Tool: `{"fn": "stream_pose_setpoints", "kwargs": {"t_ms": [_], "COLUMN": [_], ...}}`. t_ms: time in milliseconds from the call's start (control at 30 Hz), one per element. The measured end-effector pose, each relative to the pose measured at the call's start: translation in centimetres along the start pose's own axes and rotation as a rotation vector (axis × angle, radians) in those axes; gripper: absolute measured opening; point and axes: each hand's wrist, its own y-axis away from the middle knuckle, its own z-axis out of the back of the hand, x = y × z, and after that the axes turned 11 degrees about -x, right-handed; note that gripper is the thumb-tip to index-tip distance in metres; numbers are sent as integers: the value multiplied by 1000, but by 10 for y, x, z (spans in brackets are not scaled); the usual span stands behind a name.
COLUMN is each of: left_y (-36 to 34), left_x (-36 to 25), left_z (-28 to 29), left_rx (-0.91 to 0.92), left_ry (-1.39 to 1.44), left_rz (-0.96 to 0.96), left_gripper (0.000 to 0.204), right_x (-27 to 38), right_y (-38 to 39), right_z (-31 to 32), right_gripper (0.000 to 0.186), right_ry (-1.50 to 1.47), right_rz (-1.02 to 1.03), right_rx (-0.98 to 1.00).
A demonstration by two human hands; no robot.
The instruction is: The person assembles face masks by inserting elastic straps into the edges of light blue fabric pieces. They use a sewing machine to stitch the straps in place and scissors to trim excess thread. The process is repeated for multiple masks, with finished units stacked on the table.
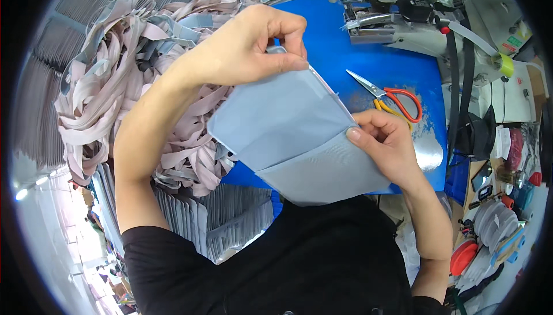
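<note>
I hold a pale grey-blue fabric piece with a mesh section on its lower part and a thin pinkish strip along its upper right edge. My left hand pinches its top corner, fingers curled. My right hand grips the right edge between thumb and fingers, with the thumb on the front. Just beyond my right hand, scissors with red and orange handles lie on the blue tabletop.
A sewing machine stands at the upper right. Tangled pink and grey-blue strips pile up at the left, beside stacked grey panels; more panels lie below the table's edge. Spools and small items crowd the right side.
</note>
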Motion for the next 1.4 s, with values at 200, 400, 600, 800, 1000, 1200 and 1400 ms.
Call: {"fn": "stream_pose_setpoints", "kwargs": {"t_ms": [200, 400, 600, 800, 1000, 1200, 1400], "left_y": [-32, -72, -105, -117, -129, -134, -91], "left_x": [35, 83, 95, 114, 114, 111, 74], "left_z": [0, 6, 10, 11, 6, 7, -10], "left_rx": [-59, -52, -97, -156, -161, -289, -560], "left_ry": [41, 113, 165, -13, 79, -161, -720], "left_rz": [22, -10, 36, -34, -258, -322, -201], "left_gripper": [22, 17, 12, 9, 13, 23, 32], "right_x": [0, 4, 14, 17, 17, 23, 9], "right_y": [-21, -57, -89, -100, -108, -118, -112], "right_z": [-1, -6, -4, -4, -3, -6, -5], "right_gripper": [10, 12, 18, 22, 23, 25, 25], "right_ry": [-48, -137, -140, -194, -214, -297, -366], "right_rz": [24, -21, -60, -87, -78, -46, -58], "right_rx": [-47, -88, -172, -198, -259, -307, -290]}}
